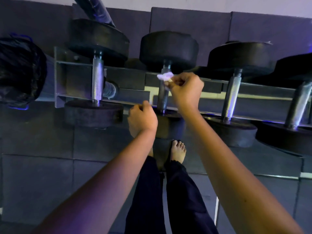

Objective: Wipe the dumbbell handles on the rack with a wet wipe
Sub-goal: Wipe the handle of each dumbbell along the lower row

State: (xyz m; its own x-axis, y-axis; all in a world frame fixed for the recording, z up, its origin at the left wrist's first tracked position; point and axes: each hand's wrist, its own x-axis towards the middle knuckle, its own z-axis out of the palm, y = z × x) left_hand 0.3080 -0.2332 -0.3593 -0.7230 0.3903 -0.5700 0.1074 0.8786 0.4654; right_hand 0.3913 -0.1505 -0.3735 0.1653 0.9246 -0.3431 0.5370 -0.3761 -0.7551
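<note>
The wipe (164, 76) was bunched small and pinched in the fingertips of the right grip (185, 88), pressed against the upper end of the second handle (162, 97), just above the frame's centre. Bunching it likely gave a firm pad for the knurled steel. Starting at the top end left the full shaft below for a downward stroke.

The left grip (142, 117) sat curled at the rack (253, 105), by its near rail and just left of the handle's lower end, probably to steady the body. Whether it clasped the rail or only rested there could not be told.

Each dumbbell lay across the two rails with its weights outside them, so only the shaft between the rails was open to reach. On this handle the stroke was bounded by the far weight above and the near weight below. The rails crossed under the shaft, so wrapping the wipe fully round would be tight there.

The first handle (97, 81) stood well apart at left, and the third handle (231, 97) and fourth handle (298, 102) at right. The gaps between them gave the hand room to pass. A dark bag (20, 71) crowded the rack's left end. The person's foot (178, 151) stood near the rack at lower centre.
</note>
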